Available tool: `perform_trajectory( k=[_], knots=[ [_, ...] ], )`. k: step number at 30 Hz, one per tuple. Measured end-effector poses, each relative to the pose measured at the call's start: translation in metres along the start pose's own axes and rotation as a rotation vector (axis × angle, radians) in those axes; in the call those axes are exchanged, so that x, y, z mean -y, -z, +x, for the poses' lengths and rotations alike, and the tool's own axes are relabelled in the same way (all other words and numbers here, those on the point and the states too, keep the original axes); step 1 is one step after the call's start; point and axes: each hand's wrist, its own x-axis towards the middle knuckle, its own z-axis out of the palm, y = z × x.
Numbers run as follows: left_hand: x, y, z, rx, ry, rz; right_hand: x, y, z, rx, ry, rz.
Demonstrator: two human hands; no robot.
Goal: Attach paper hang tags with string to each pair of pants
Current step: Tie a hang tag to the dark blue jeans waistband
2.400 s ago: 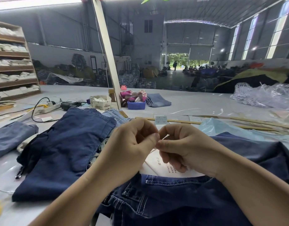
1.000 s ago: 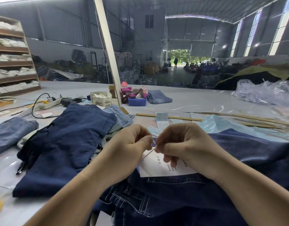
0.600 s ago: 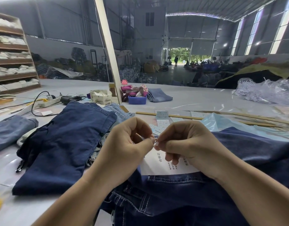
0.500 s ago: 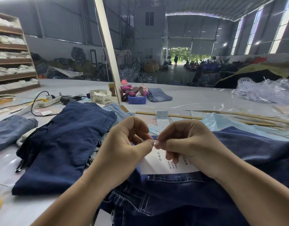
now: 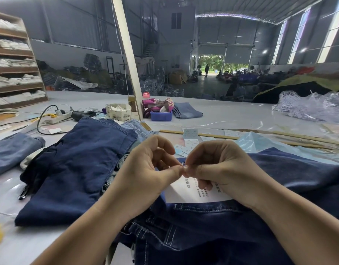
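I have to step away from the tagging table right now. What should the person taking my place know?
Left hand and right hand meet fingertip to fingertip, pinching something tiny, likely the string, too small to confirm.
The white hang tag lies under the right hand on the dark jeans nearest you.
Not done: this tag is not visibly tied.
Left: finish it; whether the folded jeans at left are tagged can't be seen.

Daylight enters through the tall windows at right and the open doorway at the far end; both are overexposed. The hall interior is dim and bluish. The white table shows soft glare. Shadows are diffuse. Wide-angle distortion bends the frame edges. Distant areas appear soft; the near forearms are slightly blurred.
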Motion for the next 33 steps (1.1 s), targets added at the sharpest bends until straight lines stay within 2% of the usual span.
perform_trajectory(
  k=[3,6,9,12,13,16,18,21,26,33],
  knots=[
    [-0.003,0.007,0.004,0.122,0.041,0.016,0.0,0.001,0.0,0.025,-0.016,-0.045],
    [-0.011,0.014,0.011,0.236,0.094,-0.071,0.005,0.002,0.003,0.088,-0.033,-0.059],
    [-0.015,0.016,0.019,0.28,0.117,-0.086,0.013,0.003,0.007,0.115,-0.028,-0.172],
    [-0.016,0.016,0.021,0.269,0.107,-0.069,0.021,0.004,0.007,0.072,-0.034,-0.295],
    [-0.016,0.017,0.021,0.277,0.1,-0.04,0.023,0.006,0.005,0.06,-0.031,-0.393],
    [-0.014,0.024,0.017,0.318,0.089,0.086,0.031,0.027,-0.004,0.104,-0.095,-0.891],
    [-0.013,0.029,0.015,0.321,0.094,0.109,0.035,0.037,-0.011,0.196,-0.231,-1.008],
    [-0.012,0.034,0.012,0.332,0.084,0.128,0.029,0.037,-0.017,0.243,-0.297,-0.969],
    [-0.011,0.038,0.013,0.27,0.042,0.247,0.024,0.032,-0.023,0.186,-0.17,-0.93],
    [-0.013,0.037,0.01,0.196,0.069,0.361,0.02,0.026,-0.032,0.121,-0.143,-0.878]
  ],
)
